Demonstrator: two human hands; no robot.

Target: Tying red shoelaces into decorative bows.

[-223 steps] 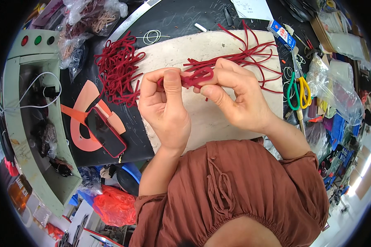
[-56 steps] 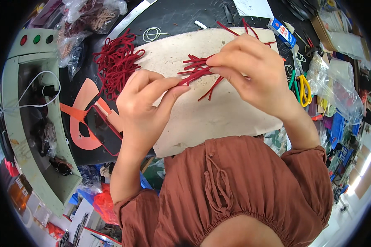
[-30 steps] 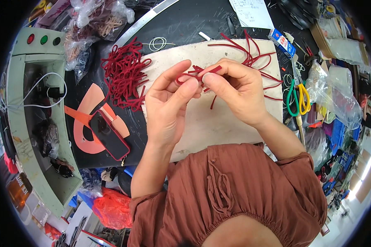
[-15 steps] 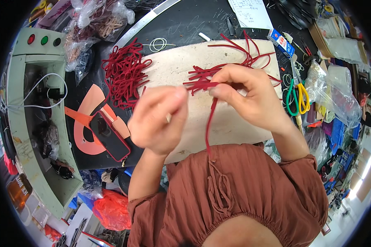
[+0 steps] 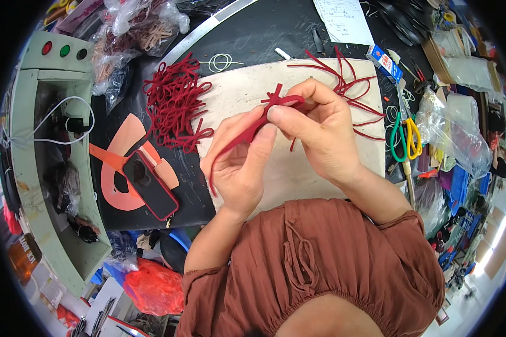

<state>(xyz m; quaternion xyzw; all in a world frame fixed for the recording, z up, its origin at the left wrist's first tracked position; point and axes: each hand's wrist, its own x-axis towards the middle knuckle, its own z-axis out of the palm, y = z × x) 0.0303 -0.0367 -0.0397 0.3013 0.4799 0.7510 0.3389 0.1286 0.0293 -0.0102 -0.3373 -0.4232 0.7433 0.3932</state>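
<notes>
A dark red cord [image 5: 240, 137] runs between my two hands above the pale board [image 5: 281, 178]. My left hand [image 5: 237, 160] is closed on it, and one end hangs down past the fingers. My right hand [image 5: 323, 126] pinches the cord between thumb and fingertips, close to the left thumb. Short red ends stick up above the pinch; whether they belong to this cord I cannot tell. Several loose red cords [image 5: 351, 92] fan out behind my right hand. Left of the board lies a heap of looped red cords [image 5: 177, 106].
A phone [image 5: 152, 185] rests on orange flat pieces [image 5: 121, 196] at the left, beside a grey-green machine housing [image 5: 62, 168]. Scissors with green and yellow handles [image 5: 413, 137] lie right of the board, below a small blue box [image 5: 384, 63]. A paper sheet [image 5: 346, 22] lies at the back.
My left hand has come right and turned, and now grips the cord beside my right hand. The cord that hung toward my clothing now lies across the left hand.
</notes>
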